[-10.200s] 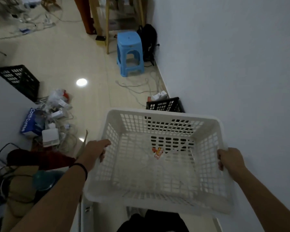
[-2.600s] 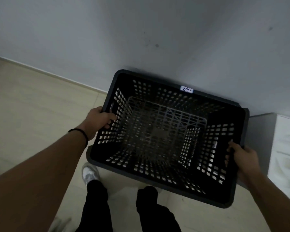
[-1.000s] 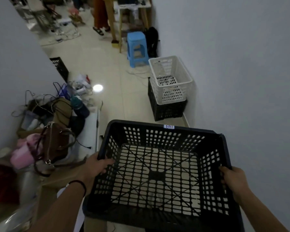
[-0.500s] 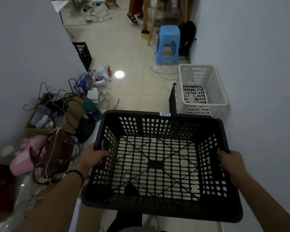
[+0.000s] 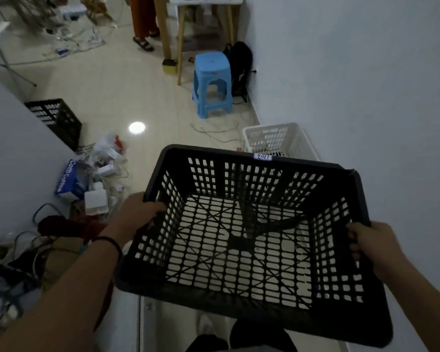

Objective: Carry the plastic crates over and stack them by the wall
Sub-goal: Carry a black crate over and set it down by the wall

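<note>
I hold an empty black plastic crate [image 5: 241,250] in the air in front of me, both hands on its side rims. My left hand [image 5: 137,214] grips the left rim and my right hand [image 5: 366,243] grips the right rim. A small white label sits on the crate's far rim. Just beyond that rim, a white crate [image 5: 277,138] stands against the right wall [image 5: 366,85]; the black crate hides its lower part and whatever it rests on.
A second black crate [image 5: 54,118] stands by the left wall. Boxes, cables and bags [image 5: 94,171] litter the floor at left. A blue stool [image 5: 212,83] and a black backpack [image 5: 240,64] stand ahead near the right wall, beside a wooden table where a person's sandalled feet [image 5: 145,41] show.
I have moved forward with the black crate; the white crate by the wall is now closer and largely hidden behind the carried crate's far rim. Both grips are unchanged.
</note>
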